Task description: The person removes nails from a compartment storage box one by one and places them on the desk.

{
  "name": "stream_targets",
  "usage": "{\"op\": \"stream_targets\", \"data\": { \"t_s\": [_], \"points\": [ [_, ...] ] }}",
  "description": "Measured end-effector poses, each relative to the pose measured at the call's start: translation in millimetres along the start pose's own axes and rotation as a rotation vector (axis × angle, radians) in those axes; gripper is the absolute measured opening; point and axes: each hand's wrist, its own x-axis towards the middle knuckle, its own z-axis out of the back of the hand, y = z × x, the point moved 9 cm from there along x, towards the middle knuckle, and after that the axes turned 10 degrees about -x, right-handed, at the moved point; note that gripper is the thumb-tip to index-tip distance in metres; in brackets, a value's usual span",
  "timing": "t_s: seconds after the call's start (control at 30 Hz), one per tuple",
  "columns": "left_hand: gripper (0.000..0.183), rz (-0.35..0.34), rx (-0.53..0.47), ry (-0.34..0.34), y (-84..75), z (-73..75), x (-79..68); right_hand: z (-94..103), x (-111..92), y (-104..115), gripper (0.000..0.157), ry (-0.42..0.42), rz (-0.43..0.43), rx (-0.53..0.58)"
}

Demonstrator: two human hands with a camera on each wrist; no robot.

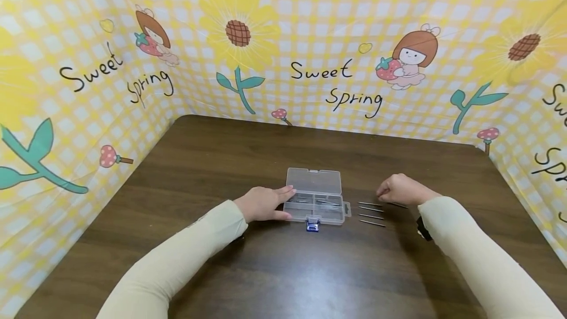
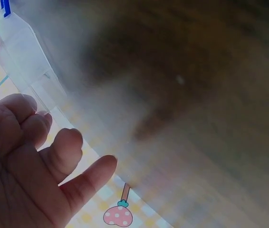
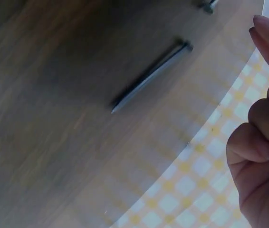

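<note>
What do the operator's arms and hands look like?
Long cream sleeves cover both arms: left sleeve, right sleeve, with no clear print. The left hand and right hand are ungloved. A black item shows at the right cuff; its details are too small to tell. No cables visible.

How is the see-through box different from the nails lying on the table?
The box is wide and flat, but each of the nails is long and skinny. You can see through the box, while the nails are a solid grey. The box has a lid, which is open; the nails have no lid, and the one shown up close has a pointed end. Both rest on the brown table.
</note>
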Motion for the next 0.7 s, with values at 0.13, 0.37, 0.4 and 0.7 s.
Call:
{"op": "stream_targets", "data": {
  "t_s": [0.13, 0.37, 0.4, 0.7],
  "points": [
    [0.071, 0.002, -0.001, -0.007, 0.7, -0.7, -1.0, -3.6, 12, 6, 0.013, 0.006, -0.030, 0.067],
    [0.071, -0.004, -0.003, -0.007, 0.4, -1.0, -1.0, -5.2, 36, 32, 0.014, 0.001, -0.024, 0.153],
    [0.071, -0.003, -0.001, -0.006, 0.4, -1.0, -0.9, -5.2, 39, 37, 0.013, -0.002, -0.015, 0.151],
    [0.071, -0.021, 0.001, -0.016, 0.6, -0.3, 0.5, -7.3, 62, 70, 0.014, 0.023, 0.032, 0.120]
  ]
}}
